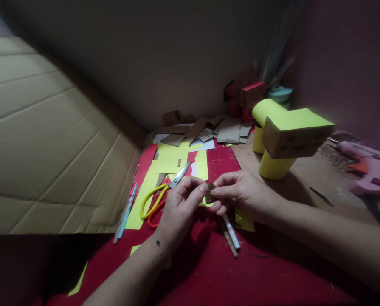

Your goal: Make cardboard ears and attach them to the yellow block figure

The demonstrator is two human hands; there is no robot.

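A: In the head view, can any writing be read?

B: A cardboard scrap (172,117) at the far side bears dark print, too small to read.

A: And containers?

B: A pale green container (279,92) stands far right, behind a yellow figure (296,138); its contents are hidden.

A: How are the hands posed?

B: The right hand (243,191) pinches a small cardboard piece (209,195) between thumb and fingers. The left hand (180,208) has thumb and forefinger bent together at the piece's left edge; I can't tell whether they grip it.

A: Where is that piece?

B: Above the red surface (196,272), right of the scissors (180,175), well left of a pink glue gun (368,163).
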